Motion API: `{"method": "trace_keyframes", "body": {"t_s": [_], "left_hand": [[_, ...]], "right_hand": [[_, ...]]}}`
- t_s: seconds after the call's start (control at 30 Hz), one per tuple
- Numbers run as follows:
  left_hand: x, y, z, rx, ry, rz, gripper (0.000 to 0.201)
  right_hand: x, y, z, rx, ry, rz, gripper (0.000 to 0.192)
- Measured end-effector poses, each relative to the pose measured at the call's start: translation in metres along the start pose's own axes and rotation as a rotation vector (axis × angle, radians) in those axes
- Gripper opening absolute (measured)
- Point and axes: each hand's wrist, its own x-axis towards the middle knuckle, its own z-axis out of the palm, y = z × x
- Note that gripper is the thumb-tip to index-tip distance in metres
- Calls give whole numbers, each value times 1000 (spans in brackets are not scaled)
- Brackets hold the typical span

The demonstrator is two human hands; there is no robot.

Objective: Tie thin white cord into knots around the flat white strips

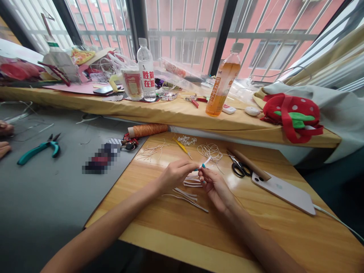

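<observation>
My left hand (176,173) and my right hand (215,188) meet above the wooden table (170,222), with fingertips pinched close together. Between them is a short white strip of cord (208,160), its free end sticking up past my fingertips. The fingers cover the rest of it. Several cut white cord pieces (184,195) lie under and in front of my hands. Just beyond my fingers sits a loose coil of thin white cord (210,153). Yellow tweezers (182,145) lie by a small pile of white pieces (186,140).
Black-handled scissors (238,170), a brown stick (250,165) and a phone (287,193) with a cable lie right. Orange thread spool (150,131) stands at the table's back left. Teal pliers (36,151) and another person's hand (4,148) are left. Bottles (223,85) stand on the ledge.
</observation>
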Motion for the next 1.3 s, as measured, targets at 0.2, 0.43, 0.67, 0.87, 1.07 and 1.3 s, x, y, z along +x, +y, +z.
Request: {"method": "trace_keyframes", "body": {"t_s": [0.2, 0.43, 0.67, 0.87, 1.07, 1.3], "left_hand": [[1, 1, 0, -93, 29, -75, 22], [5, 2, 6, -267, 6, -342, 16], [8, 3, 6, -455, 71, -624, 14], [8, -2, -3, -274, 23, -328, 17], [7, 1, 1, -201, -40, -204, 17], [7, 1, 7, -160, -6, -313, 16]], "right_hand": [[-1, -2, -1, 43, 3, 33, 16], [3, -3, -10, -117, 37, -168, 17], [12, -16, -16, -320, -3, -327, 23], [10, -53, -26, -1035, 13, -807, 31], [7, -34, -23, -1829, -304, -1103, 21], [6, -19, -23, -1984, -154, -1191, 29]]}}
